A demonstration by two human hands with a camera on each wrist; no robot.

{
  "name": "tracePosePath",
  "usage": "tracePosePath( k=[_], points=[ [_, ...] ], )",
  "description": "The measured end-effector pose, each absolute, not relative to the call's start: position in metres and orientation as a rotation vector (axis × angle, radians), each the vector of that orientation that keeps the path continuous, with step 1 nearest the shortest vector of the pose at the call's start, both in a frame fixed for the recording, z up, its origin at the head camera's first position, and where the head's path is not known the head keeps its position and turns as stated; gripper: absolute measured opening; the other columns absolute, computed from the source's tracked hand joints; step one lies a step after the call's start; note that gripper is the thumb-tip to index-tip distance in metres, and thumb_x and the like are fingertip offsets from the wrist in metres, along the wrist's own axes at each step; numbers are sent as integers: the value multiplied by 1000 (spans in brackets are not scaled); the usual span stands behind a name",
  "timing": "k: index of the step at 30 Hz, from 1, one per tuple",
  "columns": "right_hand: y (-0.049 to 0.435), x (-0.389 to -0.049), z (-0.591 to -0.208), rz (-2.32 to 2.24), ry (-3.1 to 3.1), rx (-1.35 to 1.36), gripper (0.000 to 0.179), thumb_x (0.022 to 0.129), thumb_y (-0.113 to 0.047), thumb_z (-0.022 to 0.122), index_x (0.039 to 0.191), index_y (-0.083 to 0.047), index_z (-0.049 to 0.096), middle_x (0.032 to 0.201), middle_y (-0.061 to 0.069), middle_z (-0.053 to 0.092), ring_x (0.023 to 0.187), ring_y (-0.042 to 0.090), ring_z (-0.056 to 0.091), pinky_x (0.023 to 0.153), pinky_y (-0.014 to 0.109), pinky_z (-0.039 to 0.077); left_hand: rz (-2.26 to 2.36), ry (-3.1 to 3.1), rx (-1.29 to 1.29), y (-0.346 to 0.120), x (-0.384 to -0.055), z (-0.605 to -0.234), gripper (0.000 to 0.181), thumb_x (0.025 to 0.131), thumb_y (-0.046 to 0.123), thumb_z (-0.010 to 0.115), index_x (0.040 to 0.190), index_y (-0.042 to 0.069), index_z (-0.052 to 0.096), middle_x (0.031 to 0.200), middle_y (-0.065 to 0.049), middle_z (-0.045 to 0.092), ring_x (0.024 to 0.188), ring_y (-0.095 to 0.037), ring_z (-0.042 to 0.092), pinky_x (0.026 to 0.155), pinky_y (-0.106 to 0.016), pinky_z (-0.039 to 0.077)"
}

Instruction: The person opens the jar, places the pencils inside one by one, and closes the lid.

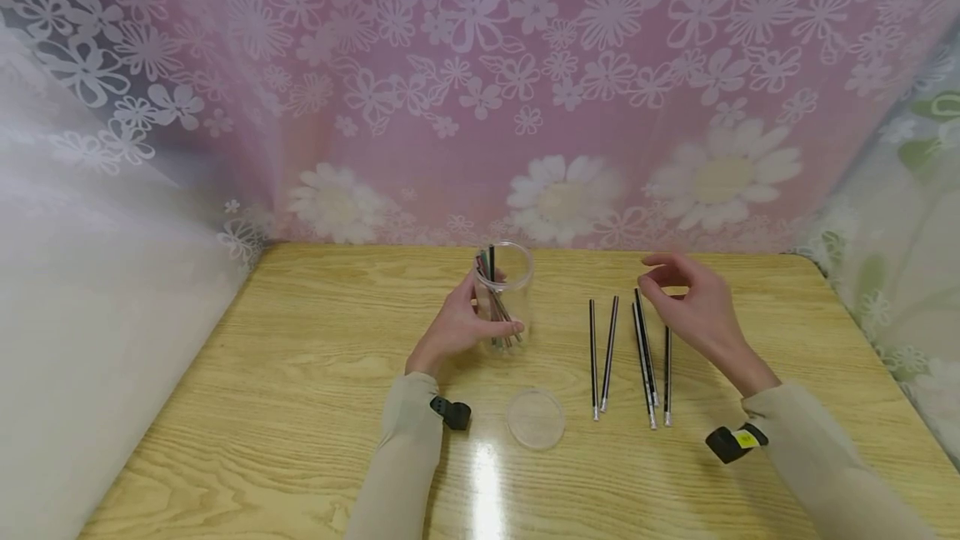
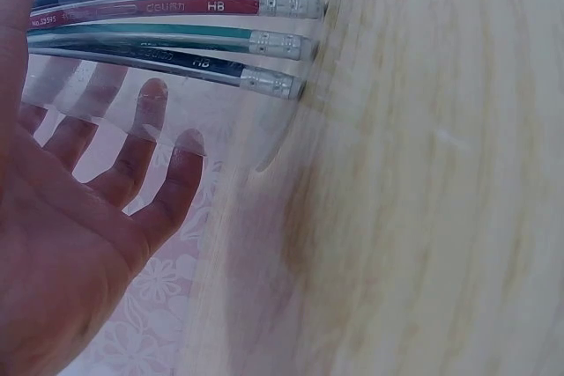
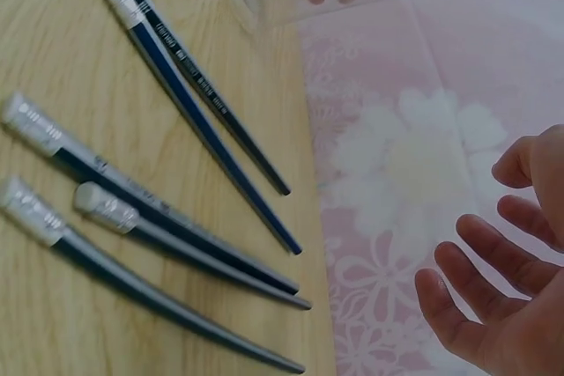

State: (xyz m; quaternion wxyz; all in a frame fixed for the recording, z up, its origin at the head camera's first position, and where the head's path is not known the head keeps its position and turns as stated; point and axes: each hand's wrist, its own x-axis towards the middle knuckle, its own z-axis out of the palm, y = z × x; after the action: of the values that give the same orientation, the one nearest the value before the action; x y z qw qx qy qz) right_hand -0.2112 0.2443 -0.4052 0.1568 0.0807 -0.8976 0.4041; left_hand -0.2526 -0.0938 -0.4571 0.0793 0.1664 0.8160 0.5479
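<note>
1. Gripping a clear jar (image 1: 525, 298), the left hand (image 1: 461, 319) wraps fingers and thumb round its wall; several pencils (image 1: 491, 263) lean inside.
2. Empty, its fingers relaxed and loosely bent, the right hand (image 1: 701, 302) hovers near five loose pencils (image 1: 643, 365) on the counter (image 1: 300, 407).
3. A round clear lid (image 1: 536, 419) lies flat on the near side of the jar.

A curtained-off nook; whether in a home cannot be told. A pink daisy-print curtain (image 1: 465, 157) hangs behind the wood-grain counter (image 1: 315, 323), a whitish flower-print curtain (image 1: 127, 273) left of it, a leaf-print curtain (image 1: 907, 215) right of it.
</note>
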Motion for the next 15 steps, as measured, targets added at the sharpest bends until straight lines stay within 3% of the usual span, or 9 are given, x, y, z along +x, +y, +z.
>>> tracePosePath(
  k=[3, 9, 15],
  points=[
    [250, -210, -411, 1104, -2596, 195, 29, 101, -26, 65, 126, -11, 68, 104, 13, 74, 87, -4, 62, 70, 9, 48, 1636, 2449, 496, -94, -253, -458, 77, 75, 39, 92, 139, 40, 50, 138, 6, 57, 124, -22, 56, 100, -52, 49],
    [262, -206, -424, 1063, -2658, 149, 33, 101, -28, 63, 126, -7, 67, 106, 19, 73, 94, 36, 70, 66, 20, 49, 1637, 2451, 498, -94, -253, -459, 76, 75, 39, 92, 139, 40, 50, 137, 4, 57, 124, -23, 56, 101, -53, 48],
    [272, -204, -435, 1054, -2725, 70, 37, 102, -29, 62, 128, -4, 65, 106, 22, 72, 94, 40, 70, 65, 25, 52, 1636, 2442, 500, -94, -253, -458, 77, 76, 41, 91, 140, 40, 49, 138, 2, 58, 123, -22, 56, 101, -53, 48]
  ],
)
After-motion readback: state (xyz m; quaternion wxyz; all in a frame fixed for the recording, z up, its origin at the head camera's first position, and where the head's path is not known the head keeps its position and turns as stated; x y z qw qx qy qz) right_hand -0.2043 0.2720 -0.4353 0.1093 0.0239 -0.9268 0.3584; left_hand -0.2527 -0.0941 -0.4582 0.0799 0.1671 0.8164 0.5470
